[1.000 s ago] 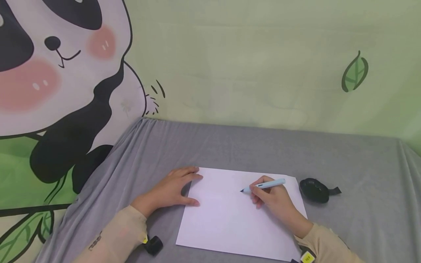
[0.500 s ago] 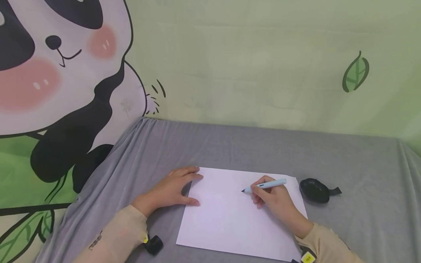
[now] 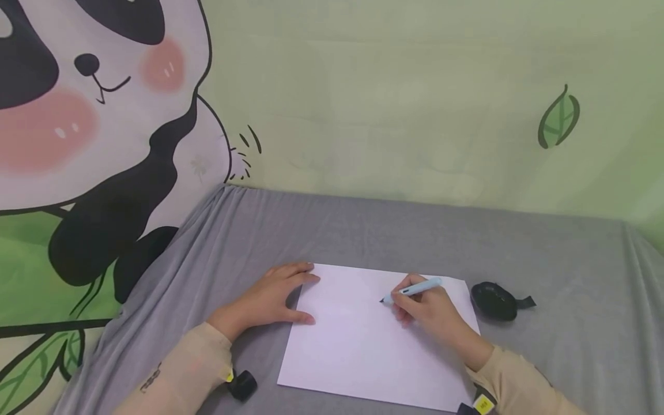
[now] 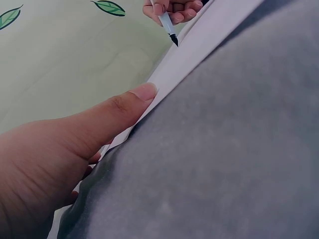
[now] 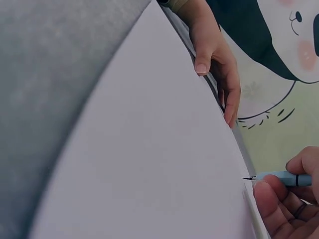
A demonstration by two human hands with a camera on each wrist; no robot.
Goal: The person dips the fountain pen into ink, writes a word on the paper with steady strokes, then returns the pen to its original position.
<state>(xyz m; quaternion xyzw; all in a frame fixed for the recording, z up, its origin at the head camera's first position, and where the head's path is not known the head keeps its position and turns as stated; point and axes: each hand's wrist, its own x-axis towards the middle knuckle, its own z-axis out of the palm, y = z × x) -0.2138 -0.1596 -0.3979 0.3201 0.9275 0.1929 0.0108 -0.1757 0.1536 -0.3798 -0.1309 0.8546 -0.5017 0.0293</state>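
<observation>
The left hand (image 3: pixel 266 297), fingers spread, should steady the paper (image 3: pixel 358 354) at nine o'clock, and the right hand (image 3: pixel 433 311), pinching the pen (image 3: pixel 422 286), guide it lightly.

Our free lane runs up the middle.
We could pass over the paper (image 3: pixel 358 357) between the left hand (image 3: pixel 270 297) at its left edge and the right hand (image 3: pixel 430 311) with its slanting pen (image 3: pixel 427 285). Beyond it, grey cloth (image 3: pixel 389 230) leaves us room as far as the wall (image 3: pixel 404 115); to the right, a black object (image 3: pixel 495 301) stands in our way just beside the paper.
</observation>
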